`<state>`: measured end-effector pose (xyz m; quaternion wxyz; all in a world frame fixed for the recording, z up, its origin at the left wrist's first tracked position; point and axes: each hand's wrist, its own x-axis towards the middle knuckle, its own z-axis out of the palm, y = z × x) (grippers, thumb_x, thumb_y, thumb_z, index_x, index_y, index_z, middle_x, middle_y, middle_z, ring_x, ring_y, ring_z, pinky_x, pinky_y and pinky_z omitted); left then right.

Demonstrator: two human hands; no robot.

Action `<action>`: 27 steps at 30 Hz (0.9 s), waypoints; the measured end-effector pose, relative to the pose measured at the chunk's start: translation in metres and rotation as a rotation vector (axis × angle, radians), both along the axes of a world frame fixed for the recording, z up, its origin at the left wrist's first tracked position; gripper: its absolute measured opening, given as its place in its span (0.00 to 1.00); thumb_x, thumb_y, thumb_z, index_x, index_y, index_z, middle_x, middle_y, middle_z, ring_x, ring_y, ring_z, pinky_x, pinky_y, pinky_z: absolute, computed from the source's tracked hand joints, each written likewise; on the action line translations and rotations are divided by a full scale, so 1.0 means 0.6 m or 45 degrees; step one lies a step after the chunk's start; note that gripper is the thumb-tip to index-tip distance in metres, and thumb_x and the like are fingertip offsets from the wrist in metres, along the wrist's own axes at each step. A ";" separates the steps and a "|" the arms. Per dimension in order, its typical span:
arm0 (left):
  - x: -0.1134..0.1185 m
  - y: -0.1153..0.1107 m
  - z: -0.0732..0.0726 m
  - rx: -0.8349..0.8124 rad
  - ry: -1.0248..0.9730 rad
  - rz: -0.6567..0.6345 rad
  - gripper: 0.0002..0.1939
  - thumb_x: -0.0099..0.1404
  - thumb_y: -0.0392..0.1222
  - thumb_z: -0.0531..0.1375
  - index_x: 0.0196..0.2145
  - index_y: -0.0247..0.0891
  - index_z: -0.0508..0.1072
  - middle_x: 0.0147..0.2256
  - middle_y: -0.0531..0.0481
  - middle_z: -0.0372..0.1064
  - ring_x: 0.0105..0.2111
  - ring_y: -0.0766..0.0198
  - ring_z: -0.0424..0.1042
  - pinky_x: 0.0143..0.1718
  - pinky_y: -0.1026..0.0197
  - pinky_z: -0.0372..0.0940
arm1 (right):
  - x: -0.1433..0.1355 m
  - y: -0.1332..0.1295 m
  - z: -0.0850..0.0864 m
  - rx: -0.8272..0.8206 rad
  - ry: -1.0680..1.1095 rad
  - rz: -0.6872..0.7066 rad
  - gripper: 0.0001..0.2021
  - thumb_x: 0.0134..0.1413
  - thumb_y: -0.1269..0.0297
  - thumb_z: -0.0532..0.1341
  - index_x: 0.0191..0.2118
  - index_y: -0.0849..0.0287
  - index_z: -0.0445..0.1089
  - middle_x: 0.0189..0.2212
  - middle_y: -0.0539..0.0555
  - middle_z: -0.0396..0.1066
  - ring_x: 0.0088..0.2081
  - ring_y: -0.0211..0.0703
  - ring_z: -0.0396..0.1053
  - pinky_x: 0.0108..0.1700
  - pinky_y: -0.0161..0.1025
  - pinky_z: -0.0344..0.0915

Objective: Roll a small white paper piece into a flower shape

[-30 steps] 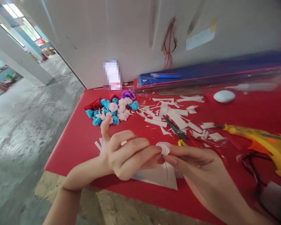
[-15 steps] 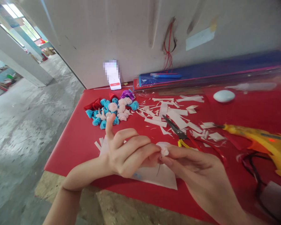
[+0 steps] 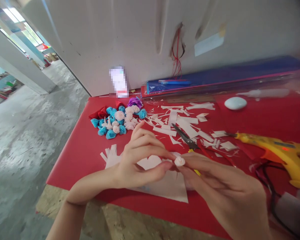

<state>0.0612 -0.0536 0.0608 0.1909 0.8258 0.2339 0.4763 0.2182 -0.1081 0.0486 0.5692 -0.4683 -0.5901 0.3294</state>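
Low table covered in red cloth or paper (image 3: 85,153), set against a pale wall. At the far left lies a cluster of small rolled paper roses in blue, pale pink, red and purple (image 3: 117,118). Right of it, scattered white paper strips and offcuts (image 3: 187,121) surround black-bladed scissors with yellow and red handles (image 3: 187,141). A larger white paper sheet (image 3: 162,185) lies at the near edge. A yellow hot-glue gun with orange trigger (image 3: 275,150) rests at right, its black cord (image 3: 270,186) beside it. A pale oval object, possibly a stone or soap (image 3: 235,103), lies near long blue and pink paper rolls in clear wrap (image 3: 215,78) along the wall.
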 end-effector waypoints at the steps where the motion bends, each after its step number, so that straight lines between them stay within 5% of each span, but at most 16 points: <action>1: 0.001 0.001 -0.002 -0.018 -0.024 -0.024 0.08 0.64 0.40 0.56 0.29 0.37 0.71 0.25 0.53 0.68 0.28 0.68 0.65 0.38 0.56 0.63 | 0.000 0.000 0.000 0.000 0.006 0.005 0.11 0.47 0.74 0.63 0.29 0.45 0.74 0.26 0.40 0.76 0.28 0.33 0.74 0.33 0.25 0.71; 8: 0.002 0.001 -0.013 -0.296 -0.160 -0.181 0.07 0.62 0.40 0.60 0.29 0.37 0.75 0.24 0.52 0.67 0.28 0.68 0.62 0.35 0.58 0.61 | -0.002 0.006 0.002 -0.034 0.063 0.111 0.14 0.51 0.74 0.61 0.33 0.42 0.75 0.29 0.42 0.77 0.28 0.35 0.74 0.32 0.27 0.71; 15: 0.004 0.002 -0.016 -0.570 -0.238 -0.247 0.06 0.59 0.43 0.63 0.27 0.40 0.76 0.22 0.54 0.64 0.27 0.68 0.62 0.31 0.61 0.62 | 0.003 0.017 -0.001 -0.293 0.234 0.324 0.04 0.50 0.60 0.65 0.33 0.42 0.78 0.26 0.43 0.78 0.25 0.34 0.74 0.33 0.25 0.71; 27: 0.013 -0.004 -0.025 -0.253 -0.359 -0.097 0.08 0.58 0.40 0.64 0.23 0.37 0.72 0.19 0.57 0.61 0.24 0.71 0.58 0.33 0.60 0.62 | 0.000 0.013 0.001 -0.166 0.180 0.199 0.14 0.45 0.74 0.65 0.30 0.42 0.77 0.26 0.40 0.77 0.27 0.32 0.74 0.30 0.24 0.69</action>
